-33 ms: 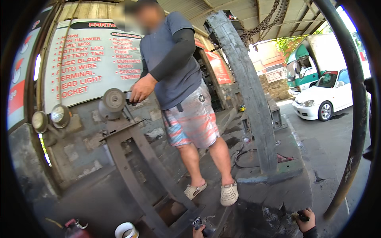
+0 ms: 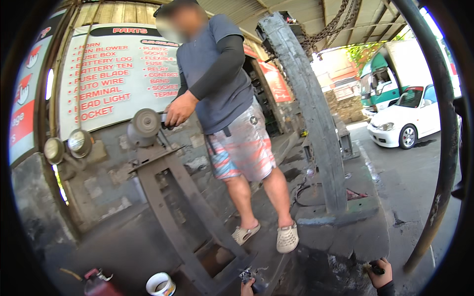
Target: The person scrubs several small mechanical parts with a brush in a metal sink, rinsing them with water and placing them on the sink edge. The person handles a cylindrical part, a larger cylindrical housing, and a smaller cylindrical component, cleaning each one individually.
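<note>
Head view. The left hand (image 2: 247, 288) is at the lower edge, right of center. Its visible fingers are closed against a grey metal part (image 2: 257, 281); the exact shape of the part cannot be made out at this size. The right hand (image 2: 381, 274) is located near the lower right corner, well apart from the left. Its fingers are curled around a dark object (image 2: 377, 270) – possibly a handle, though blur prevents confirmation. A dark sleeve (image 2: 386, 289) covers the right wrist.

Left of the left hand stands a grey metal stand (image 2: 157, 190), with a bench grinder (image 2: 146, 121) mounted on top. A co-worker (image 2: 217, 93) stands behind the stand, facing the grinder. The co-worker's hand (image 2: 181, 108) is beside the wheel, fingers bent around a small item.

On the floor, left of the stand base: one white container (image 2: 170, 289), open at the top, and one red container (image 2: 96, 286) – farther left. A thick grey post (image 2: 308, 113) rises to the right of the co-worker.
</note>
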Demonstrator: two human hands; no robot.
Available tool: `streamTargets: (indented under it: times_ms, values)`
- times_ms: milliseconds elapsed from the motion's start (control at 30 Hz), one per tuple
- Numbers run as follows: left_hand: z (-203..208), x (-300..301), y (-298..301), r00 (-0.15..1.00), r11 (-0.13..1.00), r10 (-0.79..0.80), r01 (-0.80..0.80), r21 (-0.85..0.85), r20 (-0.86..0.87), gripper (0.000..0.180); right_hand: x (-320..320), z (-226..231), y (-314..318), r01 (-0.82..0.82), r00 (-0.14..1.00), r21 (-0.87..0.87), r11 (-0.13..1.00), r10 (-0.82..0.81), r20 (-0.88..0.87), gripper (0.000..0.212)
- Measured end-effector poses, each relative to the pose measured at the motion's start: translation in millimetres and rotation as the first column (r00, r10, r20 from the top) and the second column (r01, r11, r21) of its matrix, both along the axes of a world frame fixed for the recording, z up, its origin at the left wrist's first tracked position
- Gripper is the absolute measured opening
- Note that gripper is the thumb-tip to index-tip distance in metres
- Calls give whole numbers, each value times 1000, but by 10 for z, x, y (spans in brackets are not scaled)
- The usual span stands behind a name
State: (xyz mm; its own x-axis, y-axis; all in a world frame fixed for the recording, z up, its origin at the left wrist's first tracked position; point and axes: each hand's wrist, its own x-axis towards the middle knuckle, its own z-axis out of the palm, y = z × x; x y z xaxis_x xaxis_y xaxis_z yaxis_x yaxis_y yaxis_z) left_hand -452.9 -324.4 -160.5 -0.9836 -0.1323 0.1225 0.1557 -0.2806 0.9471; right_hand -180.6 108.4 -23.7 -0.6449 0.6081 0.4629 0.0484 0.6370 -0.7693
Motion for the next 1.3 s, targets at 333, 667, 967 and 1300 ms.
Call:
streamTargets:
  times_ms: [333, 667, 967, 1300]
  values:
    - [294, 2603, -92, 958, 739, -284, 240, 630, -32, 61, 995, -149, 287, -363, 932, 27, 932, 363, 8, 21]
    - [2078, 4717, -158, 933, 933, 186, -266, -241, -307, 93, 1269, -1, -191, -756, 646, 148, 638, 764, 10, 20]
    - [2684, 6298, -962, 504, 342, 124, -830, -440, -855, 101, 1601, -48, -1328, -904, 427, -17, 427, 904, -33, 21]
    - [2686, 8907, -1892, 501, 27, 268, -858, -513, -823, 105, 2787, -617, -3533, -888, 45, -453, -81, 964, -261, 27]
